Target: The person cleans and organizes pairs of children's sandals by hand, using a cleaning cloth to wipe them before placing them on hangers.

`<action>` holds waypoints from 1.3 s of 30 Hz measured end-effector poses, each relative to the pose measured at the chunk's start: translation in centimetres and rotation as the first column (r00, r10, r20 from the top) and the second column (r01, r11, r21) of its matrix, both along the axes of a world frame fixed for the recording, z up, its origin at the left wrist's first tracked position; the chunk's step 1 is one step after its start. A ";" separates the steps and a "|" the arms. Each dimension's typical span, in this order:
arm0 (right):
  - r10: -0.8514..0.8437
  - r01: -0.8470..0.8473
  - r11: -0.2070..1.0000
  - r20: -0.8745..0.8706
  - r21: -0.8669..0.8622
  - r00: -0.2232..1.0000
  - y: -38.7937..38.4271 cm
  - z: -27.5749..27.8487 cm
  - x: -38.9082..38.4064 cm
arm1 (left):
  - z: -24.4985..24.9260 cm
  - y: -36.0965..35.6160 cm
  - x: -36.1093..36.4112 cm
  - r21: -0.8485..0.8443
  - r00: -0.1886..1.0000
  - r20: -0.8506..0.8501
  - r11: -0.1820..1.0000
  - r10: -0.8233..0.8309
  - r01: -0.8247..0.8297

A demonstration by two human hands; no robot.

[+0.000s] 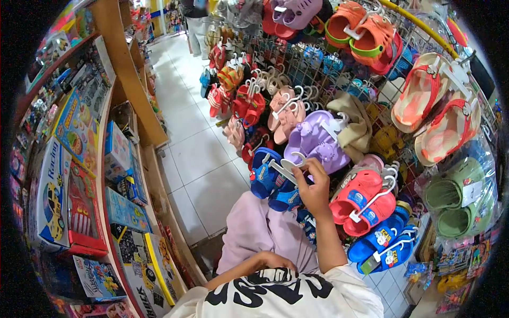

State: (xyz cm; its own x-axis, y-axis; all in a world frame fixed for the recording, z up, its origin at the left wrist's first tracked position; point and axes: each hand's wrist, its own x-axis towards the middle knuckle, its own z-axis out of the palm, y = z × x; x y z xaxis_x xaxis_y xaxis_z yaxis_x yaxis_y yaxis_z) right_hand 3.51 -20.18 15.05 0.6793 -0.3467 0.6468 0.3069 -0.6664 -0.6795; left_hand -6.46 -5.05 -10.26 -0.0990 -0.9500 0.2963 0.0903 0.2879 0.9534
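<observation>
My right hand (314,190) is raised at the shoe rack, its fingers pinched on a white plastic hanger (287,169). Blue children's sandals (265,175) hang from that hanger, just left of the hand. Purple sandals (316,139) hang right above the hand, and red clogs (362,201) are to its right. My left hand (275,261) rests low against my lap, over the pink trousers (257,225); its fingers are mostly hidden by the white shirt.
Shelves with boxed toys (79,132) stand on the left, ending in a wooden panel (119,69). White floor tiles (185,119) form an aisle. The wire rack (389,90) holds several more sandals. A person (198,32) stands at the far end.
</observation>
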 end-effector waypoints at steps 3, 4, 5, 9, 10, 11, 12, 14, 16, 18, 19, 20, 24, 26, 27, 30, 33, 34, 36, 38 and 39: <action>0.026 -0.026 1.000 0.015 -0.011 1.000 0.3 -0.2 0.8 | 1.3 -2.6 4.7 0.353 0.706 -0.482 0.622 -0.519 0.698; 0.037 -0.037 0.999 0.019 -0.013 0.999 0.1 0.0 1.2 | 1.2 -2.8 4.9 0.409 0.813 -0.400 0.711 -0.424 0.572; 0.058 -0.058 0.998 0.006 -0.010 0.998 -0.1 0.1 1.7 | 0.9 -2.9 4.7 0.449 0.896 -0.314 0.782 -0.315 0.432; 0.064 -0.062 0.995 0.026 -0.079 0.998 -0.9 2.1 3.8 | 5.0 -1.6 7.3 0.445 0.967 0.200 0.864 0.160 -0.235; 0.057 -0.055 0.992 0.007 -0.117 0.998 -1.3 2.5 4.5 | 5.2 -0.9 7.9 0.387 0.921 0.214 0.838 0.325 -0.385; 0.046 -0.048 0.987 -0.013 -0.153 0.999 -1.7 2.9 5.1 | 5.1 -0.4 8.6 0.307 0.860 0.176 0.804 0.479 -0.510; 0.033 -0.038 0.981 -0.030 -0.189 0.999 -2.0 3.3 5.8 | 5.0 0.2 9.5 0.230 0.778 0.127 0.745 0.616 -0.627; 0.033 -0.032 0.984 0.001 -0.177 0.999 -2.5 3.7 7.2 | 7.1 2.1 11.5 0.314 0.724 0.113 0.667 0.681 -0.676; 0.029 -0.020 0.986 0.050 -0.163 0.998 -3.1 4.1 9.1 | 8.4 3.3 13.6 0.334 0.658 0.097 0.599 0.747 -0.728; -0.007 0.024 0.982 0.091 -0.188 0.996 -3.3 5.3 10.7 | 8.5 4.0 15.2 0.322 0.580 0.068 0.532 0.812 -0.783; -0.017 0.040 0.978 0.113 -0.205 0.993 -3.4 6.1 11.8 | 8.4 4.0 15.8 0.329 0.535 0.047 0.493 0.844 -0.806; -0.027 0.056 0.974 0.133 -0.220 0.991 -3.4 7.0 12.9 | 7.8 3.9 16.5 0.332 0.508 0.039 0.468 0.860 -0.819; 0.062 -0.017 0.950 0.135 -0.312 0.989 -1.9 12.4 19.1 | 2.3 1.8 17.9 0.164 0.326 0.321 0.286 0.889 -0.944; 0.118 -0.055 0.939 0.167 -0.340 0.979 -1.6 15.5 23.3 | 0.8 0.7 16.9 -0.039 0.144 0.551 0.198 0.822 -0.979; 0.117 -0.030 0.930 0.217 -0.366 0.969 -2.4 16.7 26.7 | 0.6 0.2 16.0 -0.132 0.048 0.639 0.170 0.768 -0.977; 0.056 0.090 0.886 0.297 -0.455 0.953 -3.6 23.1 32.2 | 0.3 -0.1 16.5 -0.185 -0.072 0.763 0.111 0.642 -0.976; -0.127 0.265 0.864 0.323 -0.428 0.938 -6.3 28.5 37.8 | 0.1 -0.3 17.5 -0.017 0.007 0.837 0.040 0.547 -0.999; -0.156 0.269 0.886 0.302 -0.379 0.940 -7.5 30.1 39.6 | -0.2 -0.3 18.0 0.052 0.050 0.856 0.011 0.514 -0.999; -0.287 0.388 0.855 0.309 -0.344 0.907 -9.4 32.8 42.5 | -1.5 -0.4 18.6 0.052 0.063 0.886 0.036 0.459 -0.998; -0.405 0.484 0.832 0.299 -0.270 0.864 -10.7 34.6 44.1 | -1.5 -0.8 19.0 0.096 0.105 0.916 0.042 0.386 -0.995; -0.426 0.490 0.841 0.277 -0.229 0.861 -11.0 35.1 44.1 | -2.8 -1.1 19.0 0.069 0.078 0.908 0.036 0.412 -0.997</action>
